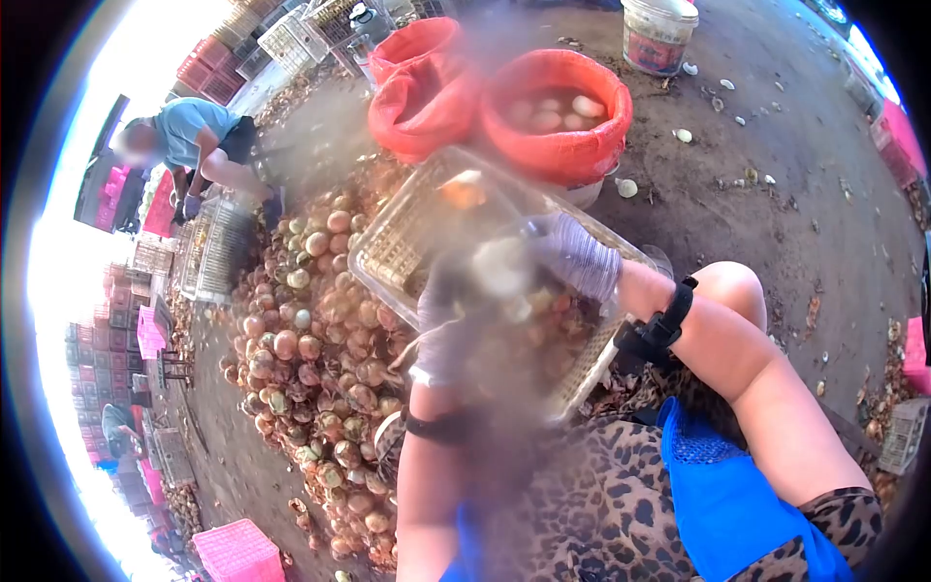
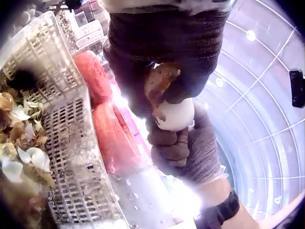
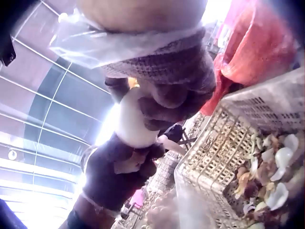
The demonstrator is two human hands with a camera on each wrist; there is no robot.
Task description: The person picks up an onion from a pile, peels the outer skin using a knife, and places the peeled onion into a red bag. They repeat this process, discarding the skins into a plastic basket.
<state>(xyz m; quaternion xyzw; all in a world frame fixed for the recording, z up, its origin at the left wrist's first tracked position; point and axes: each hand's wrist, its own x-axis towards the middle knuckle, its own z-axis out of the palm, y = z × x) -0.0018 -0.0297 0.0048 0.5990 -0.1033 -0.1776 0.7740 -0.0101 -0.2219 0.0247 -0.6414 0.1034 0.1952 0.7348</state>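
A pale, mostly peeled onion (image 2: 176, 114) is held between both hands over a plastic crate. My gloved right hand (image 1: 577, 254) grips it, fingers curled round its side in the right wrist view. The gloved left hand (image 1: 441, 335) holds the onion from the opposite side. A loose flap of brown skin (image 2: 162, 83) stands out by the left fingers in the left wrist view. Beneath the hands, the crate (image 1: 388, 262) contains onion skins and pale peeled layers (image 3: 276, 176). Blur hides part of the left hand in the head view.
A large heap of unpeeled onions (image 1: 310, 339) lies left of the crate. Beyond it stand a red-lined bucket with peeled onions in liquid (image 1: 558, 145), red bags (image 1: 412, 107) and a white bucket (image 1: 659, 34). Another person (image 1: 194, 136) bends over a crate at far left.
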